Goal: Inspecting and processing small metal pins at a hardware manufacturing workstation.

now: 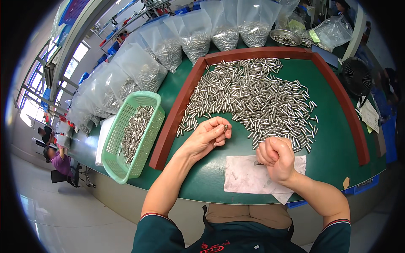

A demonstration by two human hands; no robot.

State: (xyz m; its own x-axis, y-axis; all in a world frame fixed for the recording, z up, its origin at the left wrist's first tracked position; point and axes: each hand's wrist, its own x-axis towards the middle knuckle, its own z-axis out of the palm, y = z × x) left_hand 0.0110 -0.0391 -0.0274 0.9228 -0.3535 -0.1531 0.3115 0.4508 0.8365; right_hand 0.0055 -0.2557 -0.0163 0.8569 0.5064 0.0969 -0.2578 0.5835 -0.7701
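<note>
My left hand (pixel 211 137) pinches a small metal pin (pixel 225 127) between thumb and forefinger, its other fingers curled in. My right hand (pixel 276 158) is closed in a fist over a stained, pale pink cloth (pixel 240 179). A small grey tip shows at the lower left of that fist, but what it belongs to is hidden. Just beyond both hands, a wide heap of shiny metal pins (pixel 253 92) lies loose on the green tabletop (pixel 333 139). The nearest pins of the heap lie right by my right knuckles.
A dark red raised frame (pixel 179 114) borders the heap on the left, back and right. At left, a green perforated basket (pixel 110 158) holds more pins. Filled plastic bags (pixel 196 36) line the back and left. A metal bowl (pixel 285 38) and black fan (pixel 356 76) stand at the back right.
</note>
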